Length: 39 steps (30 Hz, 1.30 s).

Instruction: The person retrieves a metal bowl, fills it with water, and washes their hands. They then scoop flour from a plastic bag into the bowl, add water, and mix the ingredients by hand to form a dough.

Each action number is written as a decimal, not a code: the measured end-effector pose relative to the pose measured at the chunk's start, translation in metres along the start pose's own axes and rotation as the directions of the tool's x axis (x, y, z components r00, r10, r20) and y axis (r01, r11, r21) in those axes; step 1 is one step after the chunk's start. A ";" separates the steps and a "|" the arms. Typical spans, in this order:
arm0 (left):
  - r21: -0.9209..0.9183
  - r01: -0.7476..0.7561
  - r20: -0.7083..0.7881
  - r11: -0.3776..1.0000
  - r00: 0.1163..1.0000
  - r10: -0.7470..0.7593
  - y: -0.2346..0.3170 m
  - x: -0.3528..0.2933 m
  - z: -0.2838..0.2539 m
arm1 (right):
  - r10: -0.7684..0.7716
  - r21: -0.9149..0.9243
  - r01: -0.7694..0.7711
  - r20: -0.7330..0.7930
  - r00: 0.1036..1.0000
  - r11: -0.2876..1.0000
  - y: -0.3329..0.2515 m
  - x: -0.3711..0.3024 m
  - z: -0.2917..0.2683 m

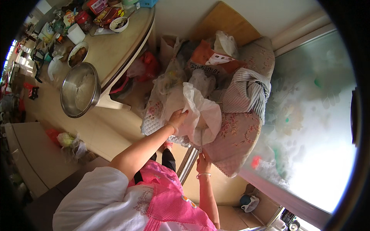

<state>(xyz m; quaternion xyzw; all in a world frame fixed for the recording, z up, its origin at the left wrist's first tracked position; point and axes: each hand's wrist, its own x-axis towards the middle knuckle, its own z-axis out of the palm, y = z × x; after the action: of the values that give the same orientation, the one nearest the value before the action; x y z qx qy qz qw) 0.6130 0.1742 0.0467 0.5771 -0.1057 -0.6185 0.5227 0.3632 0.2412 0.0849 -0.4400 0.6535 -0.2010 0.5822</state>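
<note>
My left hand (178, 118) is closed on the rim of a white plastic bag (191, 102), holding its mouth apart. The bag rests on a chair or seat with a floral padded cover (237, 133). Below the bag's mouth, my right hand (204, 161) grips a thin, greyish utensil handle (201, 141). The handle points up into the bag, and its far end is hidden there. Something pale lies inside the bag, too indistinct to name.
A striped cloth (248, 92) and an orange-brown package (216, 56) lie behind the bag. To the left, a steel basin (79, 90) sits at the edge of a table (119, 42) crowded with bowls and packets. A frosted glass door (308, 115) stands at right.
</note>
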 end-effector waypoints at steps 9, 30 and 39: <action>-0.169 0.097 -0.095 0.981 0.989 -0.115 -0.018 -0.024 -0.008 | 0.229 0.106 -0.244 0.136 0.964 0.964 -0.049 0.054 0.010; 0.200 -0.198 0.161 0.960 0.973 0.167 0.028 0.050 0.039 | 0.389 0.144 -0.453 0.331 0.860 0.880 -0.011 0.053 0.023; 0.813 -0.524 0.572 0.255 0.799 -0.183 0.007 0.064 0.131 | 0.405 0.449 -0.545 0.373 0.834 0.708 -0.038 0.079 0.050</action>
<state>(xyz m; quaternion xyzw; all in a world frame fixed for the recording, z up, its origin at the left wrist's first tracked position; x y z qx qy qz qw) 0.5222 0.0598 0.0545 0.5430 -0.6693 -0.5010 0.0789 0.4281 0.1699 0.0559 -0.0951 0.5837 -0.1616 0.7900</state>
